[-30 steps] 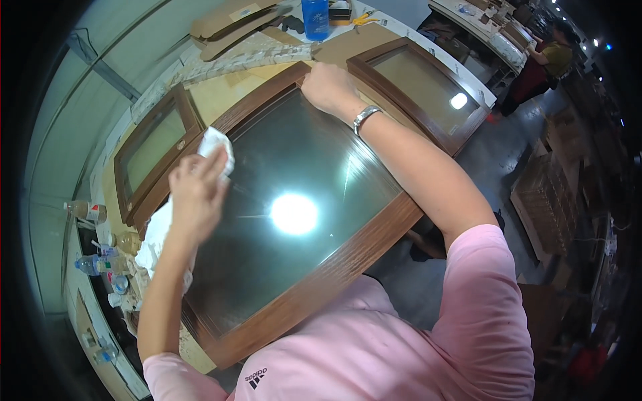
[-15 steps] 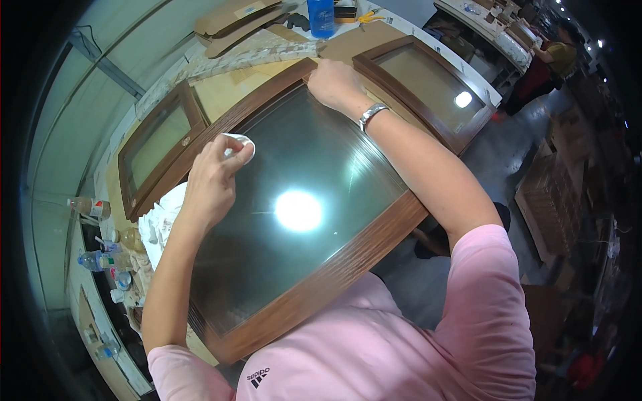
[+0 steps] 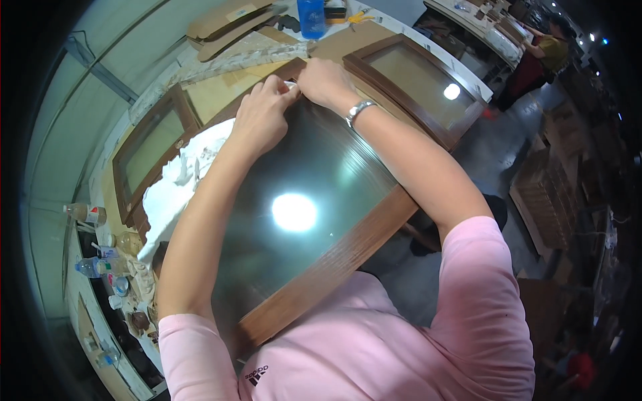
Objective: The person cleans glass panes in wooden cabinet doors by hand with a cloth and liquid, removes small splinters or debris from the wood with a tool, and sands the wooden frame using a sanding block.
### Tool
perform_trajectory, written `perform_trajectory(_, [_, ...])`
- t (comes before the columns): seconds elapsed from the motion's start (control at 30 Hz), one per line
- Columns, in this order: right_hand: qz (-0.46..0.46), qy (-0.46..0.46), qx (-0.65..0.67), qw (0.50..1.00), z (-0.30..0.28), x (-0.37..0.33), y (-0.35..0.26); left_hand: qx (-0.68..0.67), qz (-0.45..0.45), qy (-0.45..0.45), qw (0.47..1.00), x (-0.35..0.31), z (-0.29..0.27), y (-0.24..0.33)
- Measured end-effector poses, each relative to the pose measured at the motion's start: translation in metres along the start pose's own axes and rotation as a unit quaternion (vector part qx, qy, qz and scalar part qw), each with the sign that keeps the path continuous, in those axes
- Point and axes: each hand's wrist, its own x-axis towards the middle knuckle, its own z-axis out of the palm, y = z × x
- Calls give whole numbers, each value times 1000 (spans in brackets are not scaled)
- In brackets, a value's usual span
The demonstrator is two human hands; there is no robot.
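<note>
A brown wood-framed glass panel (image 3: 334, 257) leans between my arms, its near edge against my pink shirt. At its far corner my right hand (image 3: 324, 83) is closed, fingertips pressed down at the frame; what they pinch, if anything, is hidden. Right beside it, my left hand (image 3: 264, 115) is closed round a small round white roll (image 3: 290, 85), of which just a sliver shows between the fingers. Crumpled white cloth-like material (image 3: 177, 177) lies left of the panel, partly behind my left forearm. A bright lamp reflection sits in the glass.
Two smaller brown framed glass panels lie on the table, one at the left (image 3: 150, 157), one at the right (image 3: 414, 87). A blue container (image 3: 311, 19), yellow-handled pliers (image 3: 361, 15) and cardboard (image 3: 231, 27) are at the back. Several bottles (image 3: 87, 214) stand left. A person (image 3: 545, 57) works far right.
My left hand has moved up and right with the white roll, from the panel's left side to beside my right hand. More of the white crumpled material shows. The view has shifted slightly.
</note>
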Motion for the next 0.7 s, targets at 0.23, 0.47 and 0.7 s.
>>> perform_trajectory(0.23, [-2,28,-1,1000,8,11,19,-225,99,-170,954,-76,-50,71])
perform_trajectory(0.47, [0,8,7,1000,11,5,6,-124,56,-92,986,-82,-36,58])
perform_trajectory(0.7, [-23,42,-17,999,34,31,21,-136,65,-118,981,-58,-22,78])
